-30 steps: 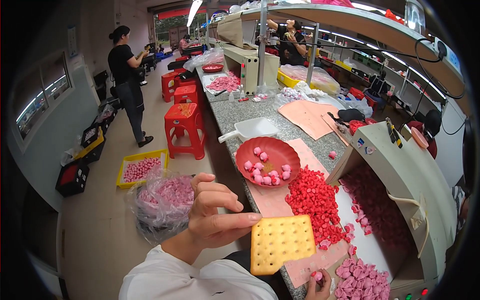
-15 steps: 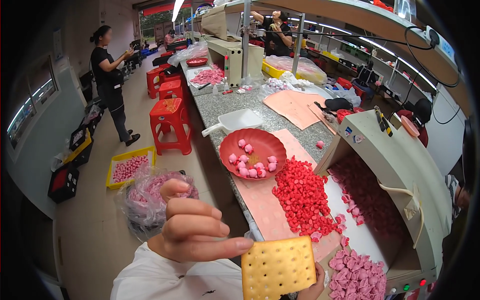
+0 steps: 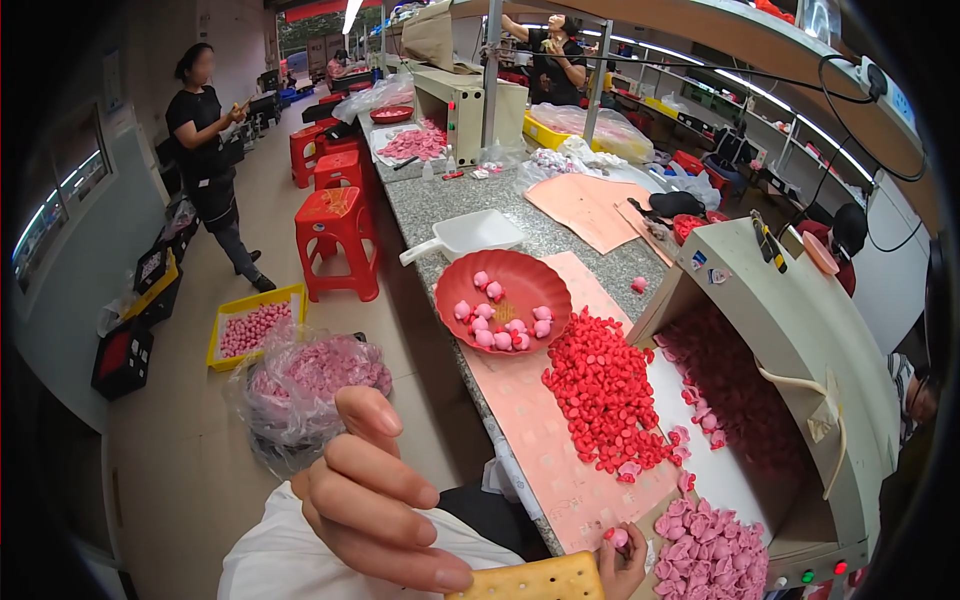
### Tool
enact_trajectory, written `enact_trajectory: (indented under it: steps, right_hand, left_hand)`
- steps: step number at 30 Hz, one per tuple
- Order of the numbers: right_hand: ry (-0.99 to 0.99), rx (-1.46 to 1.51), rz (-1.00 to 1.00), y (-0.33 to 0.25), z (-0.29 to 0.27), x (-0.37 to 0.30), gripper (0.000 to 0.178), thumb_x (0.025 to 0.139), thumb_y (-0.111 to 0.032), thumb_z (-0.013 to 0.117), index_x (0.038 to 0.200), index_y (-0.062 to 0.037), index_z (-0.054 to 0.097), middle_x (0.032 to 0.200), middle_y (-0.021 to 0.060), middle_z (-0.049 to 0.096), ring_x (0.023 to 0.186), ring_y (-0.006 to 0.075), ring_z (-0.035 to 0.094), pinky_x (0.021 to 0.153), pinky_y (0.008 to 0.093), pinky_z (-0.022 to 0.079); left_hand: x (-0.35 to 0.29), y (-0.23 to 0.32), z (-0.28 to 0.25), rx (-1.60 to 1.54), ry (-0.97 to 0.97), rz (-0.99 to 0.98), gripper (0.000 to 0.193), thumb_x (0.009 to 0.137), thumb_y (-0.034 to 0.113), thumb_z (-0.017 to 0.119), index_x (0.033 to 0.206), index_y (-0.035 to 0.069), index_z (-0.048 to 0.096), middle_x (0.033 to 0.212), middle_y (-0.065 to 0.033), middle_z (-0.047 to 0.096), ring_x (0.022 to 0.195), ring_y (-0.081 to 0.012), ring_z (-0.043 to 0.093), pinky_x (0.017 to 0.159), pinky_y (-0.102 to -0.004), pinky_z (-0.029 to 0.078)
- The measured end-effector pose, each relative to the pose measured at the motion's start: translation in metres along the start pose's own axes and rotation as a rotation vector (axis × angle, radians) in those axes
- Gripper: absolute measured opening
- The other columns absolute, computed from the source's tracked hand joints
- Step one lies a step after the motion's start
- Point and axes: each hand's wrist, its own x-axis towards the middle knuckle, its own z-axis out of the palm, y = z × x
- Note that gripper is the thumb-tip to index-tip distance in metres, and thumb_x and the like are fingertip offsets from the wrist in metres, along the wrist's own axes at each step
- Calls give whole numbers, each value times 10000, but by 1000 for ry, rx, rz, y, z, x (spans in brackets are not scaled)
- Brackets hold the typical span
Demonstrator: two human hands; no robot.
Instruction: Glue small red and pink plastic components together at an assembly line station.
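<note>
The left hand (image 3: 375, 500) is raised in front of the person, nearer to them than the red bowl (image 3: 542, 283) and to the left of it. Its knuckles face left and its fingers reach right and down. The little finger sits highest and apart from the others, the two middle fingers are bent in a loose curl, and the index finger runs straighter, its tip at the upper left corner of a cracker (image 3: 535, 580). That hand grips the cracker by this corner; the thumb is hidden. The cracker is nearer the person than the bowl, and only its upper strip shows above the lower edge of the view. A white sleeve (image 3: 275, 555) covers the arm behind this hand. The right hand (image 3: 625, 570) is low, nearer the person than the bowl and to its right, with bent fingers closed around a small pink ball (image 3: 617, 538); part of this hand lies behind the cracker. Pink paper (image 3: 510, 400) reaches from under the bowl toward the right hand. A heap of red pieces (image 3: 605, 400) lies just to the right of the bowl, and a pile of pink petals (image 3: 712, 550) lies farther right and nearer the person than the bowl.
</note>
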Motion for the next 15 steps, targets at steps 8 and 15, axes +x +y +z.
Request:
enact_trajectory:
  steps: [8,15]
  right_hand:
    - [13,-58,-88,-5,0,-9,404,864,-36,602,1237,28,458,1120,125,551,970,182,558,840,277,468]
    - [26,-9,-47,9,-4,-10,420,865,-32,601,1254,11,447,1151,110,537,980,177,555,814,263,474]
  left_hand:
    - [4,3,-2,-195,135,-44,101,759,310,737,845,333,689,855,91,475,844,-56,473,886,-350,266]
    - [7,4,-3,-227,161,-16,86,759,298,742,827,323,696,841,90,472,845,-57,477,892,-345,272]
